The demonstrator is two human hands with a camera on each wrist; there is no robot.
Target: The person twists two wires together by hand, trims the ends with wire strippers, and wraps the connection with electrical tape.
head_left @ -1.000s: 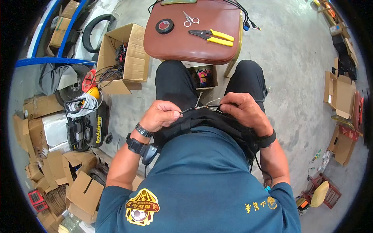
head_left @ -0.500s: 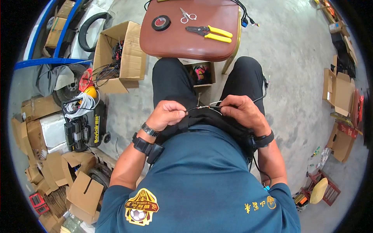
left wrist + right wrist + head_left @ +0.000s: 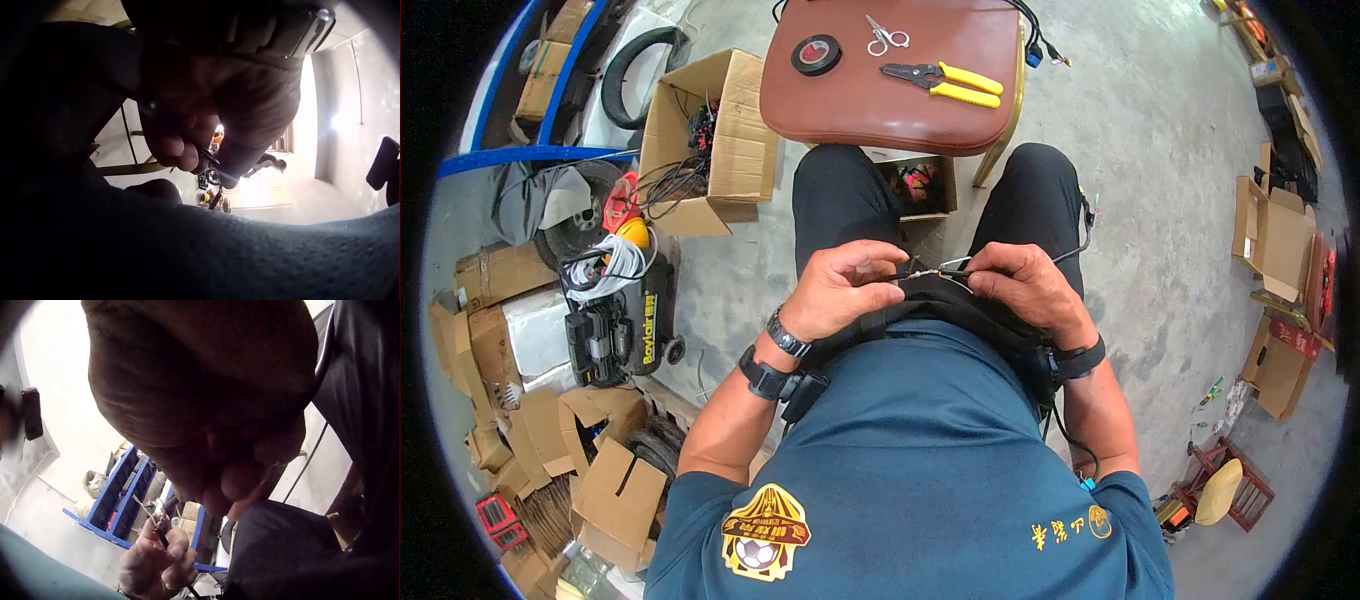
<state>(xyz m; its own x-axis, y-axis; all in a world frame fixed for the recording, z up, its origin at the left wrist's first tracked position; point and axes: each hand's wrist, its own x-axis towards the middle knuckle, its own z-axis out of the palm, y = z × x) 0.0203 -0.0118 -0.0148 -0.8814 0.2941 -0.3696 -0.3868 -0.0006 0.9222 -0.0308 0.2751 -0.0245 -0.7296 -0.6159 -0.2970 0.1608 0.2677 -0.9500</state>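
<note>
In the head view the left hand [image 3: 840, 290] pinches a black cable [image 3: 897, 276] between thumb and fingers, close beside a bare twisted wire joint [image 3: 922, 273]. On the other side of that joint, the right hand [image 3: 1030, 285] pinches the cable's other part, which runs on over the thigh. A pale loose strand stands out near the right fingertips. The right wrist view shows the left hand [image 3: 156, 565] around the black cable, with bare strands [image 3: 145, 510] sticking up. The left wrist view is dark; the left hand [image 3: 219, 106] has its fingertips together at the cable.
Ahead, a brown stool seat [image 3: 880, 110] bears black tape [image 3: 816, 55], scissors [image 3: 887, 38] and yellow-handled wire strippers [image 3: 942, 82]. An open carton [image 3: 740, 130] with cables stands at its left, a small box [image 3: 930, 205] beneath. A black compressor [image 3: 650, 315] stands at left.
The left hand has moved right along the cable, closer to the bare joint, and its fingers have shifted. The right hand keeps its hold. The head view has tilted slightly.
</note>
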